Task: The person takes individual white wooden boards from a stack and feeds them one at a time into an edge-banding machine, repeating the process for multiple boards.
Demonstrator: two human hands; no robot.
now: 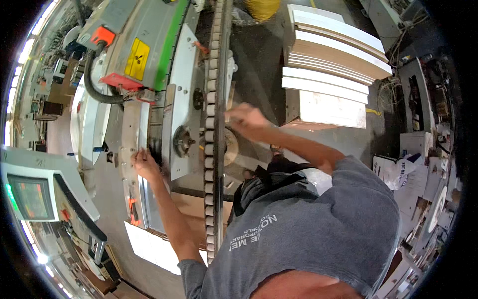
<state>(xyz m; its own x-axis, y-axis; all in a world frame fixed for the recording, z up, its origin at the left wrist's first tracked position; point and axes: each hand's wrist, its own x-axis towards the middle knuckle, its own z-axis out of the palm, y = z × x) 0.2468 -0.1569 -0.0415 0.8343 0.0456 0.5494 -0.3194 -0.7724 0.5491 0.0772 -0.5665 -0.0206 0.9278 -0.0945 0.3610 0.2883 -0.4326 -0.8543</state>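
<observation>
A long machine with a green-striped grey cover (154,45) runs along my left side. My left hand (145,164) reaches over to its pale metal bed (132,172), fingers bent together at the edge; whatever lies under the fingertips is hidden. Between my arms stands a rail of white rollers (210,122). My right hand (247,121) is closed just right of this rail, with a small pale bit at the fingertips that I cannot make out. A dark round hub (183,141) sits on the grey metal plate (172,167) between the left hand and the rollers.
White-faced boards (333,55) are stacked to the far right. At the left a control panel with a screen (31,197) juts out. A red fitting (122,81) and a black hose (89,82) hang at the machine. White panels (154,246) lie low by the machine.
</observation>
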